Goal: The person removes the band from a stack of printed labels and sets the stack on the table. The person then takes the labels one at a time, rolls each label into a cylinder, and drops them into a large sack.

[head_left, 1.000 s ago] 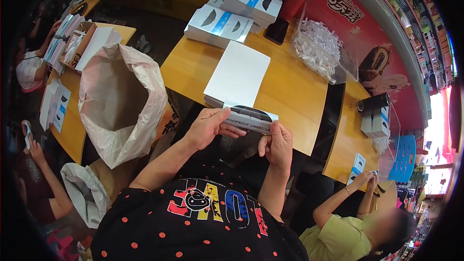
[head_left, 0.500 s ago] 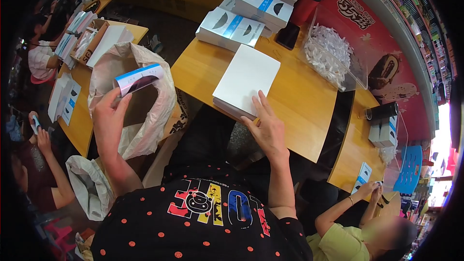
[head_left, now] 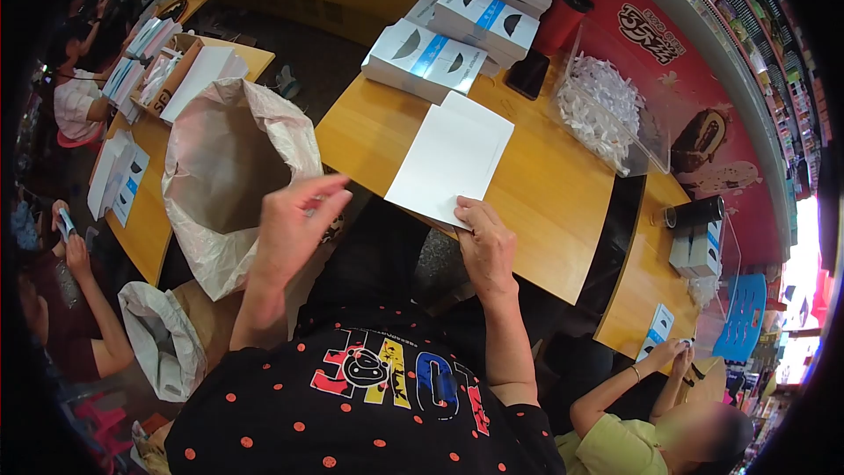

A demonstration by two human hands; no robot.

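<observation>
My right hand (head_left: 487,246) pinches the near right corner of a white card (head_left: 453,158), thumb on top and fingers under the edge. The card lies over a white stack, whose far edge shows just behind it. My left hand (head_left: 299,224), slightly blurred, hangs between the large white sack (head_left: 308,145) and the card, thumb and forefinger apart, with nothing visible in it. The open mouth of the sack faces up at the left of the wooden table (head_left: 554,220).
Banded bundles of umbrella-printed cards (head_left: 424,60), a phone (head_left: 528,75) and a clear bin of white paper pieces (head_left: 603,110) stand at the back. A co-worker (head_left: 629,440) sits at the lower right, others at the left. A smaller sack (head_left: 163,347) is at lower left.
The folded umbrella-printed piece has left my left hand, which moved back right from over the sack. My right hand has changed from resting on the stack to gripping the top card's corner.
</observation>
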